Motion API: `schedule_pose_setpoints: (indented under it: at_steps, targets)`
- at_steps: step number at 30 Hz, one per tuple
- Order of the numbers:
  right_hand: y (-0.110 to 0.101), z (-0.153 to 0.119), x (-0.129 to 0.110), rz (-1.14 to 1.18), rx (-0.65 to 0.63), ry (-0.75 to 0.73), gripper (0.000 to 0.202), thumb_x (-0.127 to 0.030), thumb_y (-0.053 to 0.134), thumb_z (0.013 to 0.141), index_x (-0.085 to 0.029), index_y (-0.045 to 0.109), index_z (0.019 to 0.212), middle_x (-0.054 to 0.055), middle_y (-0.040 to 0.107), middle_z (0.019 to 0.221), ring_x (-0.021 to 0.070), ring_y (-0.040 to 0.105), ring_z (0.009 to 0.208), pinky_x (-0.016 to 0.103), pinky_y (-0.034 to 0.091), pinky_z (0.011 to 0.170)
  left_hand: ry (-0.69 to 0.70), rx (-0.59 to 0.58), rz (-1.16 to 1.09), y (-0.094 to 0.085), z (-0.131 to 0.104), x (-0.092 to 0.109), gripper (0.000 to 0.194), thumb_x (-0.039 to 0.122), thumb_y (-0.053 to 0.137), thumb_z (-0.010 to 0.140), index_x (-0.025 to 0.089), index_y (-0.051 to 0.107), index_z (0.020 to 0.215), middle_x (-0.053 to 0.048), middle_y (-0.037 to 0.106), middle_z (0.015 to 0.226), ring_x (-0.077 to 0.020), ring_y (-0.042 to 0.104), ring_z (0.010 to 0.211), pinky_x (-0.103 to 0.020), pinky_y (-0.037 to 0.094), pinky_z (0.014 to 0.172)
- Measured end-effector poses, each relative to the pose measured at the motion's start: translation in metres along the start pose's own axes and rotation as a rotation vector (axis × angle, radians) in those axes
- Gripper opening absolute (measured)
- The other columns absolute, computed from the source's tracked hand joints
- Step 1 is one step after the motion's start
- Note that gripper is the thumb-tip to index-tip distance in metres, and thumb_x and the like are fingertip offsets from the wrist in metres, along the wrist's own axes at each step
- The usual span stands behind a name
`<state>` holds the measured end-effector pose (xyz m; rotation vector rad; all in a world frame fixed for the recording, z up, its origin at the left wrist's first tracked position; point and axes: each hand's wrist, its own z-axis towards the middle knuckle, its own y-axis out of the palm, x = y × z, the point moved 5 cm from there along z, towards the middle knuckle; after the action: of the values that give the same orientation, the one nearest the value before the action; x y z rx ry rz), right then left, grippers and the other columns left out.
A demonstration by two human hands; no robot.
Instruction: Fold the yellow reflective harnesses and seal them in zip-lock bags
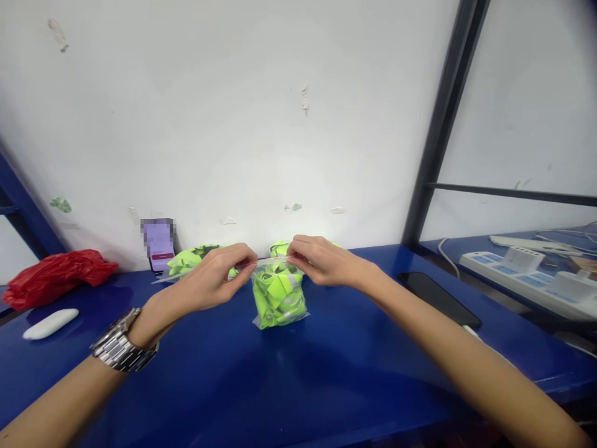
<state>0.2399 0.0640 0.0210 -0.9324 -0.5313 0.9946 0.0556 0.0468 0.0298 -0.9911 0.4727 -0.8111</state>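
Observation:
A clear plastic bag (280, 297) with neon yellow-green fabric and grey strips inside hangs upright just over the blue table, or rests on it; which one I cannot tell. My left hand (217, 274) pinches the top left corner of the bag between thumb and fingers. The top edge near its right end is pinched in my right hand (321, 260). A silver watch (124, 342) is on my left wrist. Behind my left hand lies another bag of neon fabric (184, 262), and more neon fabric (278, 249) shows behind the held bag.
A phone with a lit screen (160, 242) leans on the wall. Left are a red plastic bag (58, 277) and a white oval object (51, 324). Right on the blue table (280, 386) lie a dark phone (438, 298) and a white power strip (527, 280) with plugs.

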Motion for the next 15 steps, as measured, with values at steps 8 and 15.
schedule_pose_setpoints:
  at_steps: [8,15]
  targets:
    - [-0.001,0.003,-0.002,0.033,-0.031,0.014,0.015,-0.022,0.042,0.094,-0.018,0.044,0.081,0.002,0.049,0.080,0.0119,0.041,0.067,0.026,0.030,0.060,-0.024,-0.016,-0.031,0.003,0.004,-0.001,0.013,0.030,0.045,0.095,0.019,0.052,0.091,0.001,0.058,0.076,-0.0109,0.052,0.065,-0.025,0.040,0.062]
    - [0.001,0.005,-0.011,-0.079,-0.037,-0.020,0.015,-0.012,0.038,0.091,-0.018,0.037,0.077,0.002,0.044,0.074,0.0120,0.030,0.060,0.027,0.024,0.056,0.063,0.028,0.062,0.008,0.003,0.005,0.013,0.023,0.038,0.096,0.018,0.048,0.090,-0.001,0.054,0.078,-0.0119,0.050,0.065,-0.026,0.038,0.061]
